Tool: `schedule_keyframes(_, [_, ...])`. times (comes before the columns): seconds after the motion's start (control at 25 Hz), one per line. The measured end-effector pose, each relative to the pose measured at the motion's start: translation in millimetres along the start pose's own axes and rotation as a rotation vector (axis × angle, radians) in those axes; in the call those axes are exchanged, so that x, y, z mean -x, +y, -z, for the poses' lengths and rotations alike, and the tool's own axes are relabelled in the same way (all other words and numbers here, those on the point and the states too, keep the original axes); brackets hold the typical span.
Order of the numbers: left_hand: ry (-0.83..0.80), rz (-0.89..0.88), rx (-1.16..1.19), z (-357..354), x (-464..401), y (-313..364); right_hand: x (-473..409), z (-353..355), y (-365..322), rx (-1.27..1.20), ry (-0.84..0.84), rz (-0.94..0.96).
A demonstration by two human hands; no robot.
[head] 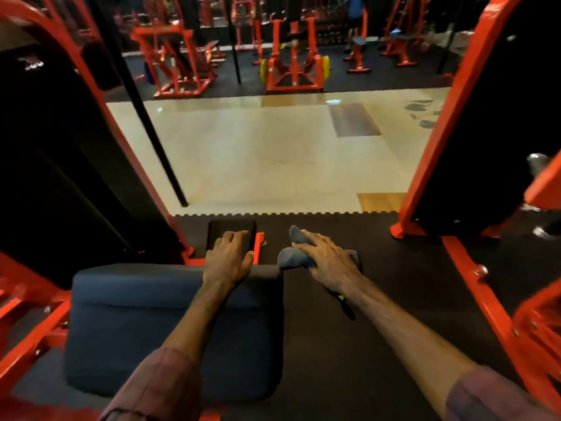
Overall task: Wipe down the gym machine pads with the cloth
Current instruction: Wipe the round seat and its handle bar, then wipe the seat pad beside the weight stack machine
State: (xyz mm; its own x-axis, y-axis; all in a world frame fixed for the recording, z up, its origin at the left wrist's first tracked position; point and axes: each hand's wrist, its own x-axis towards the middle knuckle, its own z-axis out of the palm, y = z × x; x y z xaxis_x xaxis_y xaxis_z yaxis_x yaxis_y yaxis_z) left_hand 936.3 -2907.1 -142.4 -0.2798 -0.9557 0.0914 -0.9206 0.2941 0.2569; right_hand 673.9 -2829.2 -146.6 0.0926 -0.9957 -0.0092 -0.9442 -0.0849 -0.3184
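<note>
Bare forearms; rolled sleeves [158,387], seemingly dull reddish-brown, cover both upper arms.

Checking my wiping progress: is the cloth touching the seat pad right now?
Cannot tell. In the head view the right hand grips the cloth right at the seat pad corner; blur hides any contact or gap.

Single view, head-worn, wide-angle. Looks forward and steeply down from above the person's own forearms, which enter from the bottom edge. Closest in frame: dark seat pad [170,326] directly below, left hand [228,258] and right hand [329,258] at arm's reach. Farther off, pale tiled floor [258,156], then red machines along the top edge. Edges bend outward. No second view.
</note>
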Motion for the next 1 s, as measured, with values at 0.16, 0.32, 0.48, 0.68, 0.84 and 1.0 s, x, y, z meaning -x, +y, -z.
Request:
schedule_keyframes(0.16, [-0.005, 0.21, 0.035, -30, -33, 31, -68, 1, 58, -0.038, -0.092, 0.159])
schedule_keyframes(0.32, [0.056, 0.347, 0.088, -39, -66, 70, -137, 22, 93, -0.024, -0.181, 0.285])
schedule_keyframes(0.48, [0.131, 0.507, 0.161, -45, -101, 72, -204, 31, 90, -0.037, -0.246, 0.398])
schedule_keyframes(0.68, [0.223, 0.747, 0.269, -79, -169, 29, -294, 6, 84, 0.023, -0.301, 0.516])
schedule_keyframes(0.84, [0.309, 0.873, 0.284, -145, -239, -31, -390, -39, 91, 0.062, -0.322, 0.579])
schedule_keyframes(1.0, [0.397, 1.057, 0.351, -220, -278, -83, -476, -92, 87, 0.096, -0.413, 0.637])
